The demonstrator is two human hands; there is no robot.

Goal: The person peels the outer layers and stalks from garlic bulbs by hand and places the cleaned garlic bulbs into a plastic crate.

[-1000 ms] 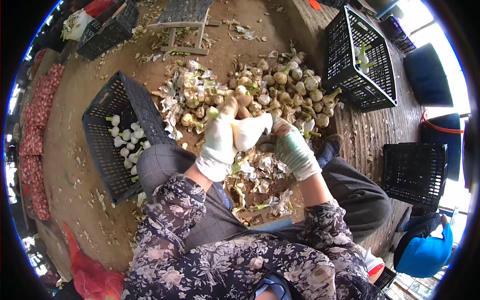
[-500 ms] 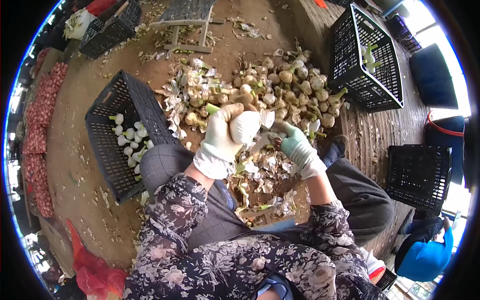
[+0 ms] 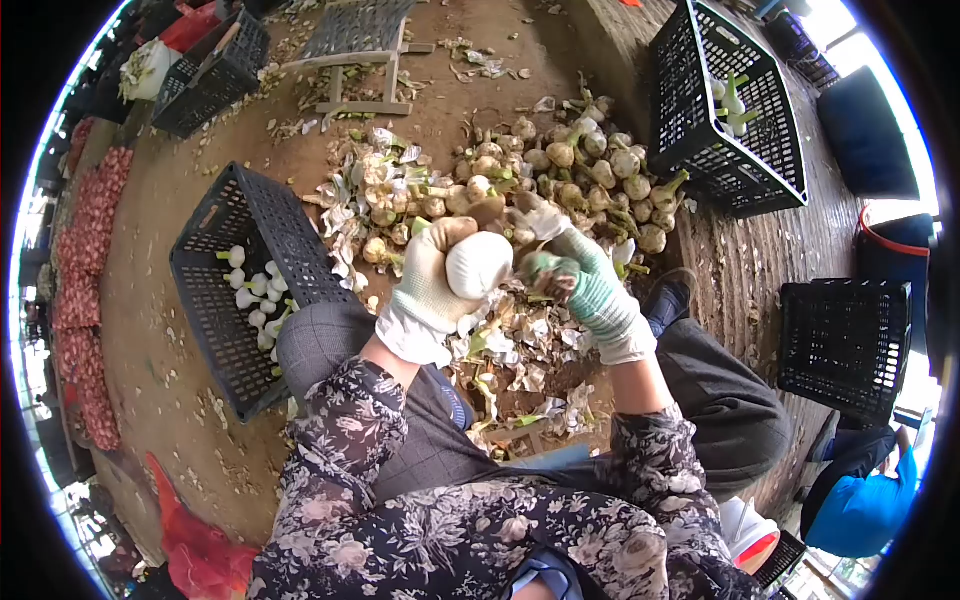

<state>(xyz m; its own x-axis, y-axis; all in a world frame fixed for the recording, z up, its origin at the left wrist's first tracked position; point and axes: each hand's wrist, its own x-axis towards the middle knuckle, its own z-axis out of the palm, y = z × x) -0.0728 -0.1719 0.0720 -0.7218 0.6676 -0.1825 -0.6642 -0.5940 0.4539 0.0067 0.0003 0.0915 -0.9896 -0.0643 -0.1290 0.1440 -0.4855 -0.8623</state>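
Peeling, apparently, at centre of frame

Gripping a white garlic bulb (image 3: 478, 266), below the heap of unpeeled bulbs (image 3: 602, 173), in the curled fingers of the left hand (image 3: 425, 285). Crooking the right hand (image 3: 595, 300) just right of it; impossible to tell, through blur, any hold in its fingers. Probably needing next a steady left grip, light right-hand work.

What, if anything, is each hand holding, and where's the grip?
Left hand: a white garlic bulb, gripped around the side nearest the palm. Right hand: can't tell whether it holds anything.
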